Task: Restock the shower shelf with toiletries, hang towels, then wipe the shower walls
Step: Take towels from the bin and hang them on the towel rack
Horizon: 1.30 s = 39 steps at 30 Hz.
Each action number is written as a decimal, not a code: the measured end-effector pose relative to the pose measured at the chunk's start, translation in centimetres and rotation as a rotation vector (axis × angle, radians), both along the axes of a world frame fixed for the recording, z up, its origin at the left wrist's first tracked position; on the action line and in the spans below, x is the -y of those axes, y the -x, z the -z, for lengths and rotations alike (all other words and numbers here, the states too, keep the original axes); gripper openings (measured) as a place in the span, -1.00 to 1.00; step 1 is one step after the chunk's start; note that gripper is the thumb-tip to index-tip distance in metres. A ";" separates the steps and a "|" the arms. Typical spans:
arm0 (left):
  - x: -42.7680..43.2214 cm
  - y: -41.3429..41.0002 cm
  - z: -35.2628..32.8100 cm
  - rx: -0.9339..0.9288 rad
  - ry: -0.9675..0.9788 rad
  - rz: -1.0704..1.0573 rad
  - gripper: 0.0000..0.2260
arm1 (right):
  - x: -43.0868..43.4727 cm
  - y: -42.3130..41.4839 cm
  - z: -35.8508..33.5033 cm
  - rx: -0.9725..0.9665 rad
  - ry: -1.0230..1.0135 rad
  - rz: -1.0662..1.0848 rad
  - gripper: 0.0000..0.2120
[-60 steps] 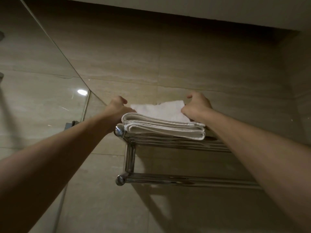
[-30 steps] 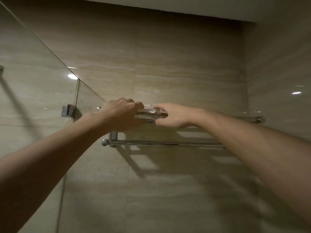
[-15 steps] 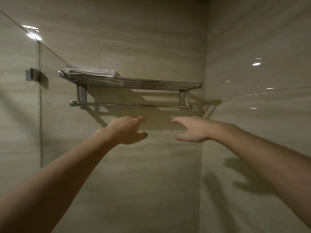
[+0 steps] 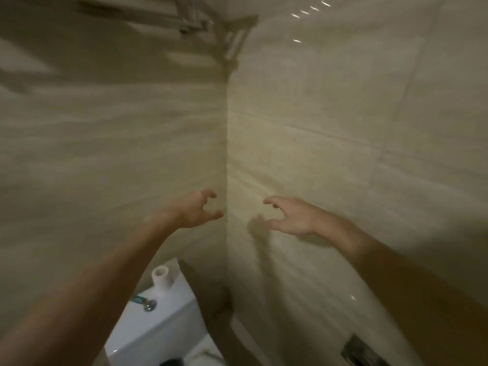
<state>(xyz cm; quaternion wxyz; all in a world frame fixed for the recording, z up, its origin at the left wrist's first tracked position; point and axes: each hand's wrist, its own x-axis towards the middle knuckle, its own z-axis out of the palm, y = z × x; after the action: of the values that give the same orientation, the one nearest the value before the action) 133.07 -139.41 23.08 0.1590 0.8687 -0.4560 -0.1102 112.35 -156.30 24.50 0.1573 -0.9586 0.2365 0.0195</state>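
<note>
Okay, two hands up, left hand (image 4: 192, 211) and right hand (image 4: 291, 217), both empty with fingers loosely curled, before the corner of two tiled walls (image 4: 105, 128). One blurred towel rack (image 4: 192, 25) at top edge. One toilet cistern (image 4: 158, 326) below, one paper roll (image 4: 161, 278) on it.

Dim, warm, yellowish light everywhere, and the whole frame is soft with motion smear. The towel rack (image 4: 190, 25) up top is streaked into a grey blur, and pale and dark shadow bars stretch below it across the far wall (image 4: 105, 133). Small bright glints of glare sit high on the glossy right wall (image 4: 375, 122). The right hand (image 4: 290, 217) throws a dark, soft-edged shadow onto that wall, just below and to its left. The left hand (image 4: 192, 210) has smeared fingertips. Both near forearms sink into murk at the bottom corners. The white toilet cistern (image 4: 163, 320) is the brightest patch, slightly bluish. Grout lines bow and slant toward the right edge.
</note>
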 end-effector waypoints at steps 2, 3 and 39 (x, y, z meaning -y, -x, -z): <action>0.1 0.9 5.1 -0.179 -0.027 0.040 -0.42 | -0.8 2.2 4.5 -0.063 -0.095 0.079 -0.38; 0.0 1.3 7.8 -0.234 -0.055 0.062 -0.44 | -1.5 3.6 6.6 -0.090 -0.146 0.119 -0.39; -14.0 33.7 43.8 -1.067 -0.841 -0.304 -0.80 | -40.9 49.8 47.1 0.054 -1.169 1.669 -0.57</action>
<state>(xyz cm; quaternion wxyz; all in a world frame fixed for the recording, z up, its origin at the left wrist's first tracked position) 99.40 -125.44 -20.76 0.0252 0.7380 -0.1075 -0.6657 62.59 -115.35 -22.57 0.5694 -0.2611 0.7795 -0.0054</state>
